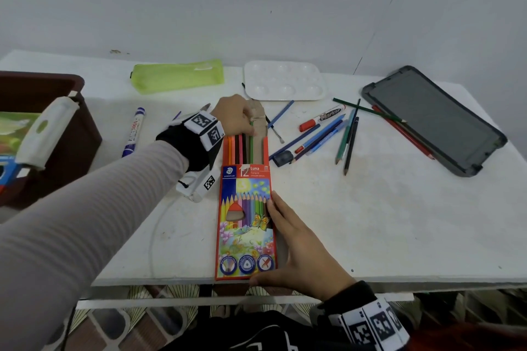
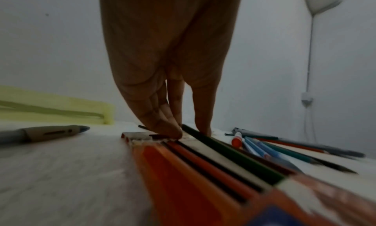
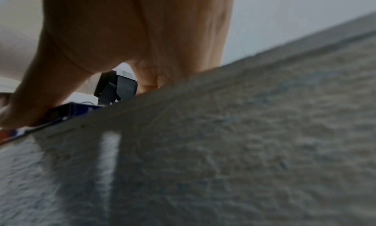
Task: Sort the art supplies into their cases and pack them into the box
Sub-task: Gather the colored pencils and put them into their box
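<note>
A Staedtler coloured-pencil box (image 1: pixel 245 225) lies lengthwise near the table's front edge, with its top flap open. Several pencils stick out of its far end. My left hand (image 1: pixel 239 120) is at that open end and pinches the back end of a green pencil (image 1: pixel 251 145), which lies partly inside the box. The left wrist view shows the green pencil (image 2: pixel 230 152) between thumb and fingertips of my left hand (image 2: pixel 189 131), over the box (image 2: pixel 183 173). My right hand (image 1: pixel 296 248) lies with straight fingers along the box's right side, thumb at its near edge.
A brown box (image 1: pixel 71 128) holding some items stands at the left. A green pouch (image 1: pixel 176 75) and a white palette (image 1: pixel 285 80) lie at the back. Loose pencils and pens (image 1: pixel 322 137), a red marker (image 1: pixel 322 118), a purple marker (image 1: pixel 134 131) and a dark tablet (image 1: pixel 433 120) lie around.
</note>
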